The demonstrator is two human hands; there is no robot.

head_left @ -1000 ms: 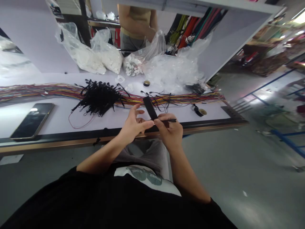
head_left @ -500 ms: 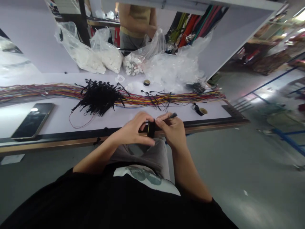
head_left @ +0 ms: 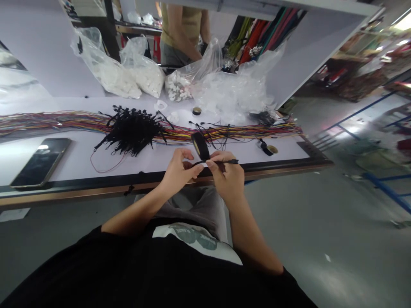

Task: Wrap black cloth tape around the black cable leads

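Note:
My right hand (head_left: 229, 171) pinches a thin black cable (head_left: 221, 162), whose dark end sticks out to the right past the fingers. A roll of black tape (head_left: 200, 146) stands tilted just above the fingertips, joined to the work there. A small white bit shows between the two hands. My left hand (head_left: 180, 169) is closed at the thumb and fingers on the cable's left part, close to the right thumb. What lies inside its fingers is partly hidden.
A heap of short black cables (head_left: 133, 130) lies on a long bundle of coloured wires (head_left: 180, 136). Another tape roll (head_left: 267, 147) sits at right, a small one (head_left: 197, 111) behind. A phone (head_left: 41, 162) lies left. Plastic bags (head_left: 144, 77) line the back. A person (head_left: 183, 32) stands beyond.
The tape roll swung down between the hands half a second ago and is now up above the fingertips again. My left hand went from spread around the roll to pinching the cable.

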